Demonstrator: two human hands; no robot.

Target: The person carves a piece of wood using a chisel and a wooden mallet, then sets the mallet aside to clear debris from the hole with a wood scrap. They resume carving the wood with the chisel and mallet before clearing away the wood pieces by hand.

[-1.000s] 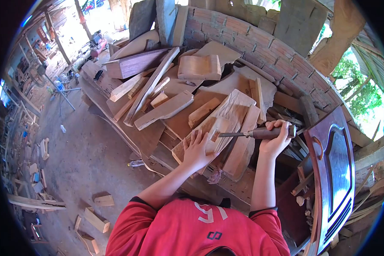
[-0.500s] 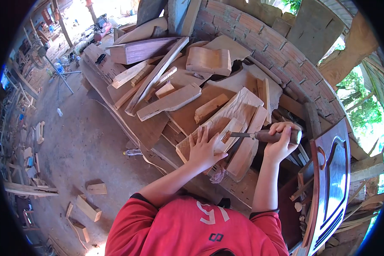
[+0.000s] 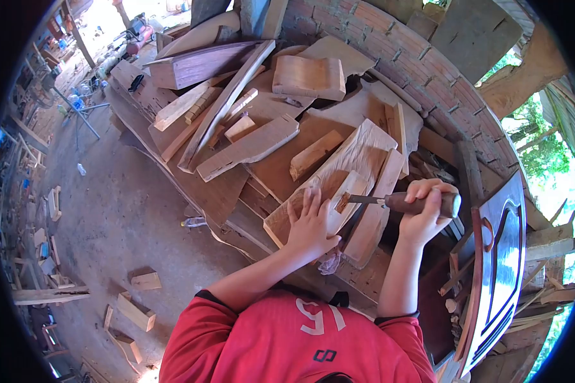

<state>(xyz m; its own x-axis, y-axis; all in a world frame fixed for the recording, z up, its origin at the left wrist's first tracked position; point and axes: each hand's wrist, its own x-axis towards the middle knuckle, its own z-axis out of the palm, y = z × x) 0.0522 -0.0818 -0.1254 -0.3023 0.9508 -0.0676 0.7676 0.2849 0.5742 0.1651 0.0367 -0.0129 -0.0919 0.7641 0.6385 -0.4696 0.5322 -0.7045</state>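
"Left hand (image 3: 312, 231) first: what's it doing?"

"Lying palm down, fingers spread, on the big block (image 3: 359, 152) and against the small block (image 3: 352, 186) that rests on it. How hard it presses, I can't tell. The right hand (image 3: 425, 207) is curled tight round the chisel (image 3: 402, 203)."

"Where's the chisel?"

"Over the big block's right side: rounded dark handle in the fist, narrow metal blade, its tip at a rough notch in the small block."

"And the wood?"

"The big block is long, pale and rippled; the small block is smoother, straight-edged. Just right of the big block lies a plank (image 3: 372, 223) with a rounded end; beyond it, a scooped block (image 3: 310, 76)."

"Any containers?"

"Left of the big block, a clear bottle (image 3: 194, 222), contents too small to tell. Well right of it, beside a glossy panelled door (image 3: 497, 268), a dark red recess (image 3: 436, 303) holds wood scraps (image 3: 457, 277)."
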